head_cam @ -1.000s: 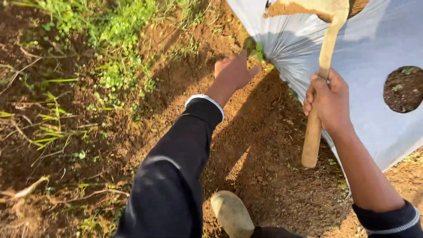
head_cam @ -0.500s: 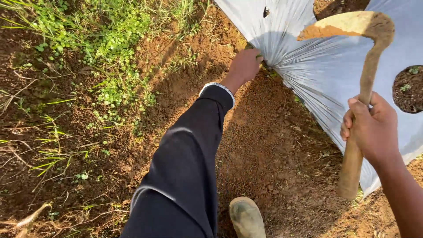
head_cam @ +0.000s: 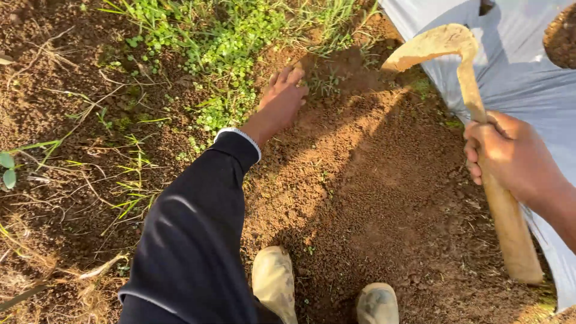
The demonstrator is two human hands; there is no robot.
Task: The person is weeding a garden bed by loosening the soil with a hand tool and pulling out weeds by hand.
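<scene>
left hand [head_cam: 283, 99] reaches out low, fingers loosely spread and flat toward the ground, holding nothing, right at the edge of the weeds [head_cam: 231, 36] where green meets bare soil [head_cam: 366, 198]. right hand [head_cam: 510, 156] is wrapped tight round the hoe [head_cam: 480, 114], wooden handle running down past the wrist, the dirt-caked blade lifted up beside the white sheet [head_cam: 528, 78]. that sheet lies along the right edge, with a round hole showing earth at the top corner. two muddy boots [head_cam: 273, 279] stand at the bottom of the head view, close behind the sleeve [head_cam: 198, 228]. risk as i see it: the raised blade sits close to the plastic and could tear it if it drops, and the outstretched fingers lie not far from its arc.
</scene>
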